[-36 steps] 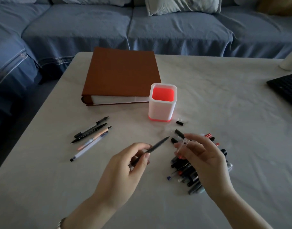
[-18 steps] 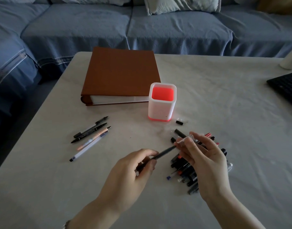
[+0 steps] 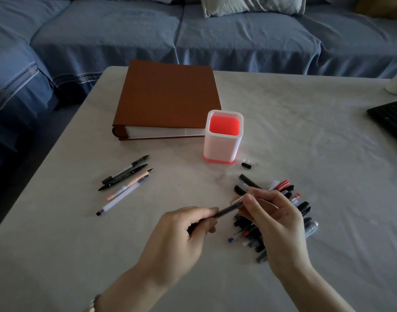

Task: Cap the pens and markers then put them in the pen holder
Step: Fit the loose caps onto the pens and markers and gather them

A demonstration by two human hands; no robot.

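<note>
My left hand [image 3: 181,233] grips a dark pen [image 3: 225,210] by its rear end, tip pointing right and up. My right hand [image 3: 274,217] pinches a clear cap [image 3: 239,200] that sits over the pen's tip. Under and beside my right hand lies a pile of pens, markers and caps [image 3: 287,212]. The white pen holder [image 3: 223,138] with a red inside stands upright behind the hands and looks empty. Several uncapped pens [image 3: 125,181] lie side by side on the left of the table.
A thick brown binder [image 3: 168,97] lies behind the holder. A small black cap [image 3: 246,165] lies right of the holder's base. A black keyboard [image 3: 391,120] reaches in from the right edge. A blue sofa [image 3: 193,34] stands beyond the white table [image 3: 305,131].
My hands came together: the clear cap in my right hand has gone from held apart to sitting over the tip of the pen that my left hand holds.
</note>
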